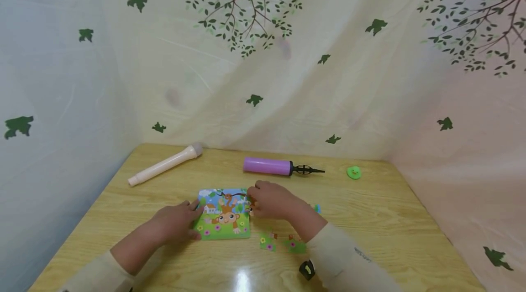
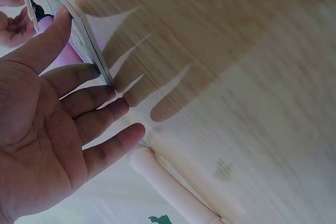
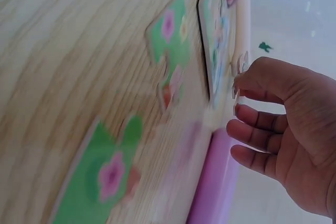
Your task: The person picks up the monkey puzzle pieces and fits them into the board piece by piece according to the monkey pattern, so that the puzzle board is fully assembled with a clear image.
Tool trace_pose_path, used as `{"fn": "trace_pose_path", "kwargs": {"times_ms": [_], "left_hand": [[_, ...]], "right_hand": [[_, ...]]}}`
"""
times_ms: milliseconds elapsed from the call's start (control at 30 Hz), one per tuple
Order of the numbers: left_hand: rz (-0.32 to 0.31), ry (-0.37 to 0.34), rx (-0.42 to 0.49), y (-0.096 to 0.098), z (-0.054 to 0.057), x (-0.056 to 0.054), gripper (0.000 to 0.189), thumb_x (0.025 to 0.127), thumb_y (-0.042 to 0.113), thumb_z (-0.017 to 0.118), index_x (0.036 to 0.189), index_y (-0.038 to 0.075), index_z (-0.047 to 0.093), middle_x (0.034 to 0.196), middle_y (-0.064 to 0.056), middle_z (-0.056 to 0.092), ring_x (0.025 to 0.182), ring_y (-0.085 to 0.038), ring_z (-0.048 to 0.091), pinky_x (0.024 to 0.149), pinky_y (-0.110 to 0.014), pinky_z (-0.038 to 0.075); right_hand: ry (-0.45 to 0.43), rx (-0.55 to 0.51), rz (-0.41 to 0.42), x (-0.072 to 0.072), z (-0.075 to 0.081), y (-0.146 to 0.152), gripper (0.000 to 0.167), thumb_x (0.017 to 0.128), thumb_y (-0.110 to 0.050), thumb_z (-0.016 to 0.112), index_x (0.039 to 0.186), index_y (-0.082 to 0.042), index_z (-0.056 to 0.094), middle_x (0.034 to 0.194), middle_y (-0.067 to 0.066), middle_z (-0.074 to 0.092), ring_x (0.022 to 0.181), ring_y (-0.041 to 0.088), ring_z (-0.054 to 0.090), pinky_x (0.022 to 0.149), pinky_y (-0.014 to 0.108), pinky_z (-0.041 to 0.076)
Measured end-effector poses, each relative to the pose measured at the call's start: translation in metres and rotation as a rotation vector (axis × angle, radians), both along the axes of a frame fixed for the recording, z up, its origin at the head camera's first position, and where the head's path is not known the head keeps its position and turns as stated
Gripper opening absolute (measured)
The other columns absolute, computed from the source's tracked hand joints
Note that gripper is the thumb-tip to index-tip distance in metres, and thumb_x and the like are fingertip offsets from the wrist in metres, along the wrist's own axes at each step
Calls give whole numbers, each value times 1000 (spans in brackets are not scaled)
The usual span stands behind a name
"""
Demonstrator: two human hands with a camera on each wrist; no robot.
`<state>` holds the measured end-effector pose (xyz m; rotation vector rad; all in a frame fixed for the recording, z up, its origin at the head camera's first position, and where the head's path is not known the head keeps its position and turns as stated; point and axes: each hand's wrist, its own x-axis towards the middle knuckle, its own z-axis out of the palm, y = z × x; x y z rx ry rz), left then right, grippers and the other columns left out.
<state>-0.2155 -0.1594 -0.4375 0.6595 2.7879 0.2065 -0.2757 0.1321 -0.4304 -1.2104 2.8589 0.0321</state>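
A square puzzle board (image 1: pixel 218 230) with a picture of a monkey lies on the table. My left hand (image 1: pixel 174 223) rests at its left side, fingers fairly straight, with the fingertips and thumb (image 2: pixel 58 27) at the board's edge. Over the board's right edge, my right hand (image 1: pixel 273 200) pinches a thin puzzle piece (image 3: pixel 237 85) between thumb and forefinger, the other fingers loosely bent. Loose puzzle pieces lie right of the board: a green one with flowers (image 1: pixel 267 242) and another green one (image 1: pixel 296 246). A bluish piece (image 1: pixel 317 209) shows partly behind my right wrist.
A pale microphone-shaped stick (image 1: pixel 164 164) lies at the back left. Behind the board is a purple hand pump (image 1: pixel 267 166) with a black nozzle. A green duck-faced toy (image 1: pixel 354 172) sits at the back right, and a small black object (image 1: pixel 307 270) lies near my right sleeve.
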Motion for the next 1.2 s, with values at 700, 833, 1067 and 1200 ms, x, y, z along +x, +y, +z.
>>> {"fn": "trace_pose_path", "kwargs": {"times_ms": [700,833,1067,1200], "left_hand": [[-9,7,-4,-3,-1,0,74,84,46,73,142,4,51,150,-22,43,134,-47,42,97,-64,45],[-9,4,-9,-2,-1,0,74,84,46,72,142,5,51,151,-22,42,135,-47,42,96,-63,45],[-15,12,-15,-2,-1,0,74,84,46,72,141,4,51,151,-22,42,134,-47,42,95,-64,46],[-30,39,-19,-2,-2,1,74,83,46,73,140,3,53,149,-22,44,133,-46,45,93,-62,48]], "right_hand": [[-27,106,41,-1,-16,-73,19,93,-41,64,99,-25,55,89,-9,46,80,9,45,68,24,41],[-6,110,69,-1,-15,-75,19,95,-40,62,107,-25,60,93,-9,48,84,9,45,71,24,42],[6,126,91,1,-13,-78,24,97,-39,60,116,-25,65,102,-7,55,89,10,49,76,25,45],[22,147,97,3,-9,-79,19,96,-37,62,111,-27,68,103,-7,57,89,10,51,75,25,46]]}}
